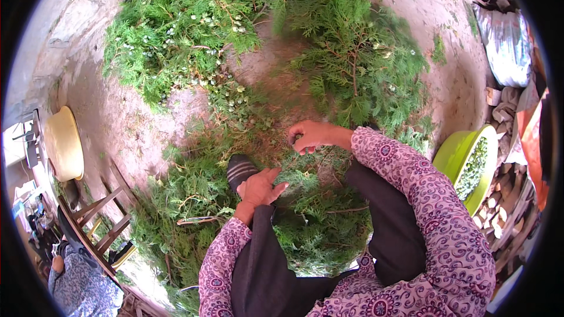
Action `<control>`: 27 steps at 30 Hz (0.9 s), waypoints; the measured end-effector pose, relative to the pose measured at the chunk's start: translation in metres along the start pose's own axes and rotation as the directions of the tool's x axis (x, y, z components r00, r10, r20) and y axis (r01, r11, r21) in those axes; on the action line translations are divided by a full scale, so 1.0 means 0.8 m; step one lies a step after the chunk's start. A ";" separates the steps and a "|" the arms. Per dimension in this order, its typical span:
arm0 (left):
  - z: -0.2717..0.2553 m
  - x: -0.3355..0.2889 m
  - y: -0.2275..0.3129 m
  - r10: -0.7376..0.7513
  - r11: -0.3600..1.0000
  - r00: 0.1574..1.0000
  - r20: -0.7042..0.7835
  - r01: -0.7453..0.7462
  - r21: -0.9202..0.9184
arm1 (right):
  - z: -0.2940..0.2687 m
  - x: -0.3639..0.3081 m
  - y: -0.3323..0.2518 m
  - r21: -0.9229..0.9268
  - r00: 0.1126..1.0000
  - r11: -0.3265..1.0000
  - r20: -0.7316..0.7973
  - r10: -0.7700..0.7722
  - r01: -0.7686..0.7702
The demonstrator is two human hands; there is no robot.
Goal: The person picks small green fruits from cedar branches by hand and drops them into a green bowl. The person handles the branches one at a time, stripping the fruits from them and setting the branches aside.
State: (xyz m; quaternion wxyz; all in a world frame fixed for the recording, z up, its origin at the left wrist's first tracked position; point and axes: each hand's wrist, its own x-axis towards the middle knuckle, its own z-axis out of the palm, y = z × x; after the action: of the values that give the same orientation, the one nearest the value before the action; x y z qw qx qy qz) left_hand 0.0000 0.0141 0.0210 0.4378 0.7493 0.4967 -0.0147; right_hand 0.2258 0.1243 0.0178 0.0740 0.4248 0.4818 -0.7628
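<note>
My right hand (311, 136) is over the ground between heaps of green conifer cuttings, its fingers curled. A small dark spot shows between thumb and fingers, but I cannot make out what it is. My left hand (258, 189) lies by my left shin, just beside the dark striped shoe (241, 170). Its thumb stands apart from the fingers, and nothing shows in it. Leafy branches with pale green cones (194, 23) spread at the far left. Another leafy branch (355, 53) lies ahead of my right hand, with more cuttings (317, 235) between my legs.
At the right stands a lime-green basin (443, 152) holding many small green cones, with chopped wood (499, 205) behind it. On the left are a yellow tub (64, 144) and a wooden frame (108, 217). A person in patterned clothes (88, 287) is at the lower left.
</note>
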 end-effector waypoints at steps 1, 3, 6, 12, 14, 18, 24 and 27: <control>-0.001 -0.001 -0.002 -0.008 1.000 1.000 0.014 0.008 0.002 | 0.000 -0.002 -0.001 0.152 1.000 0.988 0.002 -0.008 0.008; 0.000 -0.002 -0.004 -0.014 1.000 1.000 0.028 0.014 0.005 | 0.003 0.002 -0.006 0.301 1.000 0.954 0.000 -0.016 0.015; 0.008 0.002 -0.005 0.018 1.000 1.000 -0.012 -0.018 -0.016 | 0.013 0.029 -0.009 0.090 0.994 0.995 -0.108 -0.036 0.046; 0.001 -0.001 -0.002 -0.034 0.998 0.999 0.016 0.035 -0.059 | 0.046 0.064 0.004 -0.720 0.811 0.664 -0.256 -0.525 0.202; 0.004 0.000 -0.004 -0.007 0.998 0.998 -0.055 0.003 -0.070 | 0.043 0.066 0.014 -0.745 0.771 0.625 -0.248 -0.586 0.235; 0.001 -0.002 -0.006 -0.044 0.996 0.999 0.006 0.044 -0.073 | 0.003 0.028 -0.003 0.107 0.997 0.994 0.070 -0.015 0.007; 0.005 0.000 -0.006 -0.003 0.998 1.000 -0.021 0.001 -0.061 | -0.009 0.033 -0.009 0.441 0.998 0.896 0.004 -0.060 0.052; -0.003 -0.001 0.001 -0.059 0.995 0.998 0.019 0.060 -0.085 | -0.002 0.059 -0.029 -0.057 0.920 0.969 -0.306 -0.244 0.239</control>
State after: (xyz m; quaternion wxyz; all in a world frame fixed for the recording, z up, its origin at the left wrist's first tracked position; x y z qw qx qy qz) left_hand -0.0009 0.0147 0.0233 0.4730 0.7144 0.5155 -0.0126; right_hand 0.1852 0.1518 -0.0008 -0.0932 0.4760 0.5433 -0.6852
